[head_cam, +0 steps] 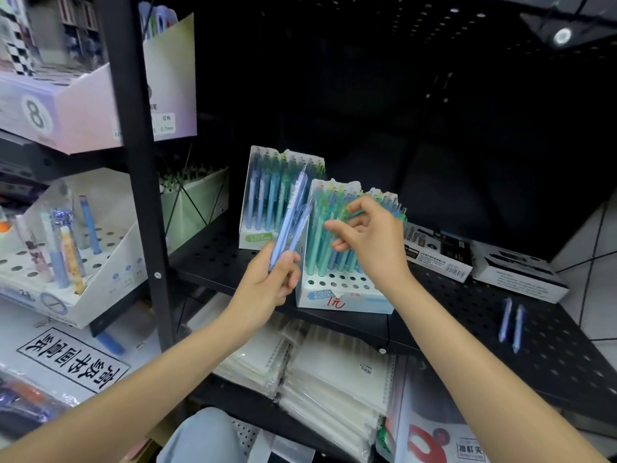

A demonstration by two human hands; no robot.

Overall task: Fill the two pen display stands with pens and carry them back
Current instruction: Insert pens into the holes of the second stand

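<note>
Pens (pixel 289 225) in pale blue stand bunched in the left hand (pixel 272 282), which is closed around their lower ends, their long axes tilted up and to the right toward the near display stand (pixel 340 289) on the black shelf (pixel 500 329). Just right of them, the right hand (pixel 370 235) hovers half open and empty over the stand's pens, nearer its vacant front holes. A fuller stand (pixel 263 208) sits farther back left, and two loose pens (pixel 510 324) lie well off right.
</note>
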